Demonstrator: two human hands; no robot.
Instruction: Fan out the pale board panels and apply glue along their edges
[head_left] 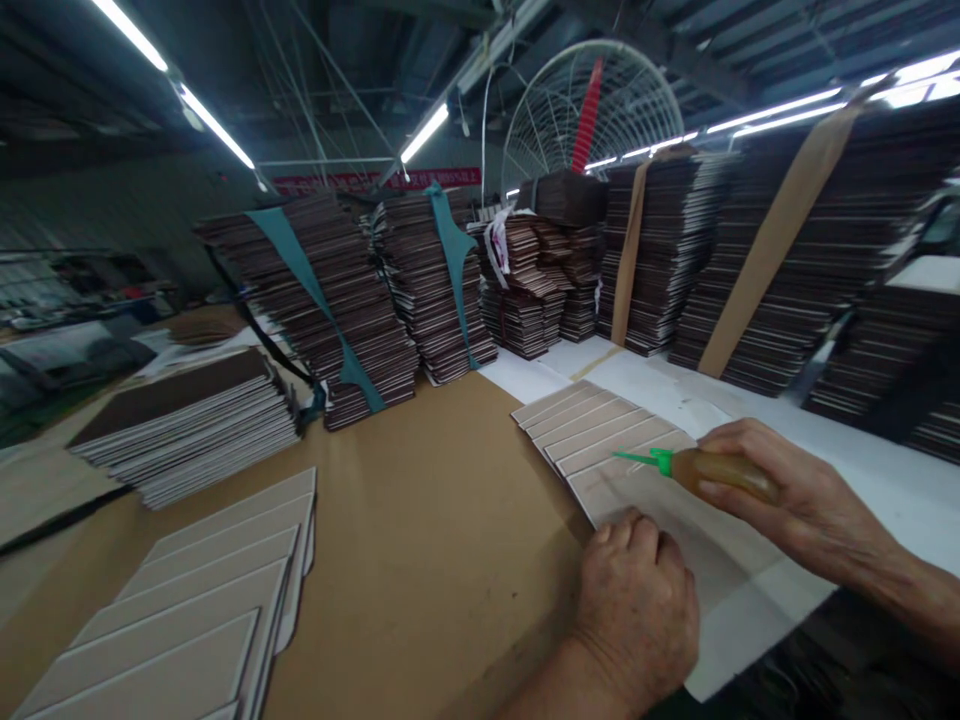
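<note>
My right hand is closed around a brownish glue bottle with a green nozzle that points left over a fanned row of grey card sheets. My left hand rests knuckles up on the nearest sheet of that row, fingers curled down against it, with nothing visible in its grip. The sheets overlap like steps on the brown table.
Another fanned row of grey sheets lies at the lower left. A flat stack of dark-topped boards sits behind it. Tall strapped bundles of dark boards line the back and right. A large wire fan guard hangs beyond.
</note>
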